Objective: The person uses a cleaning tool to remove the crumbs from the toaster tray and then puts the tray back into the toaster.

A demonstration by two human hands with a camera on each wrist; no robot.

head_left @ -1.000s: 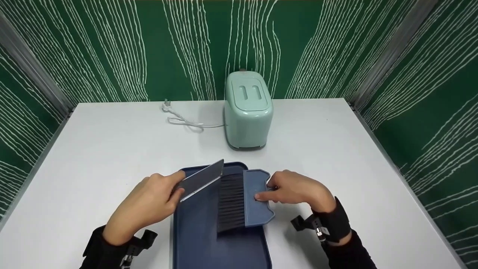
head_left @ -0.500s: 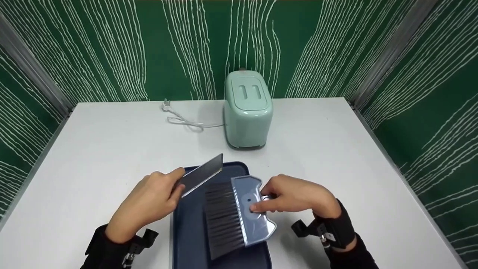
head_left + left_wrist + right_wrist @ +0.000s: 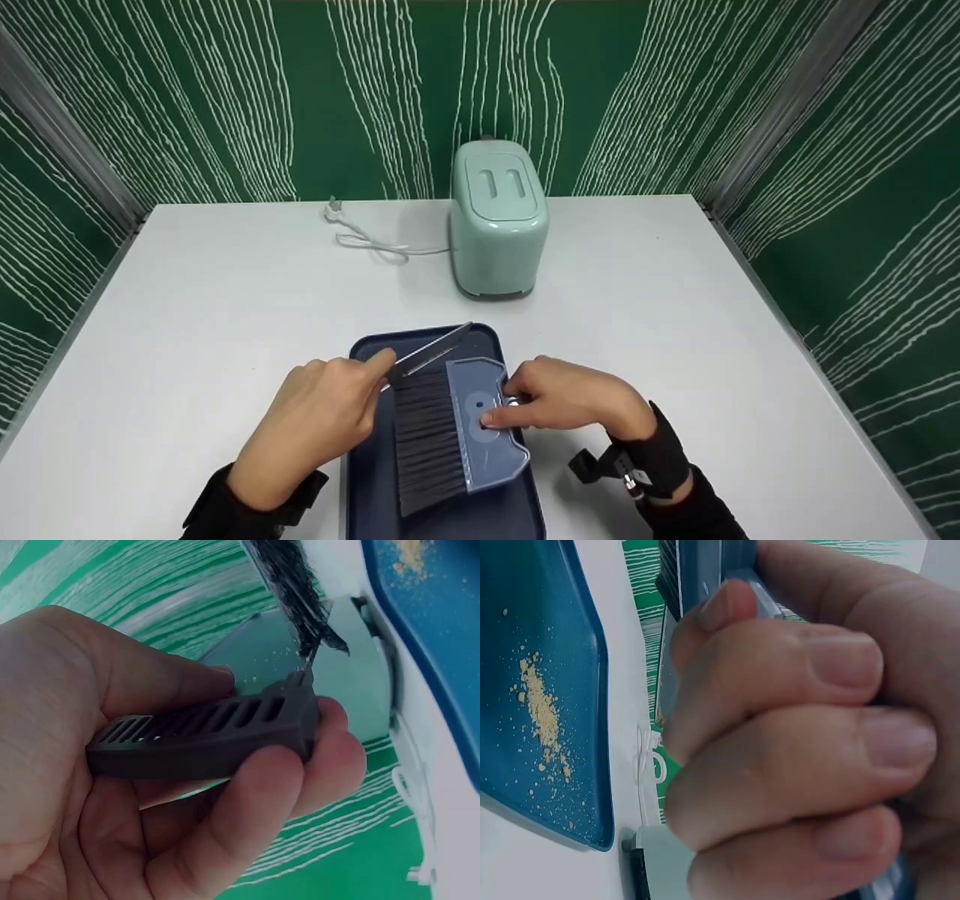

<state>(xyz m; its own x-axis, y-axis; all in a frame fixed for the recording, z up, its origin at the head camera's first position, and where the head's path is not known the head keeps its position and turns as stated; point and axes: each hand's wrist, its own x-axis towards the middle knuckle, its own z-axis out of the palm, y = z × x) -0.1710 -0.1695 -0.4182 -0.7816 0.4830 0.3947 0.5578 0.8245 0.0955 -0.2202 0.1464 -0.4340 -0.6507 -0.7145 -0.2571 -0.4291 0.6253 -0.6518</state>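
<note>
My left hand (image 3: 319,424) grips the dark slotted handle (image 3: 202,739) of a thin metal toaster crumb tray (image 3: 435,351), which slants nearly edge-on in the head view. Small pale specks show on its plate in the left wrist view. My right hand (image 3: 566,401) holds a blue-grey hand brush (image 3: 487,450), thumb on its flat face and the other fingers curled behind. Dark bristles (image 3: 427,442) point left, their upper end right at the crumb tray. Both are held over a blue serving tray (image 3: 367,502), where a streak of yellowish crumbs (image 3: 544,712) lies.
A mint-green toaster (image 3: 499,255) stands on the white table (image 3: 225,300) behind the serving tray. Its white cord and plug (image 3: 334,213) lie to the left. Green walls (image 3: 360,97) with white streaks enclose the back and sides.
The brush has moved left and toward me, its bristle end turning slightly toward me. The crumb tray has shifted right and turned more edge-on. Both hands keep their hold.
</note>
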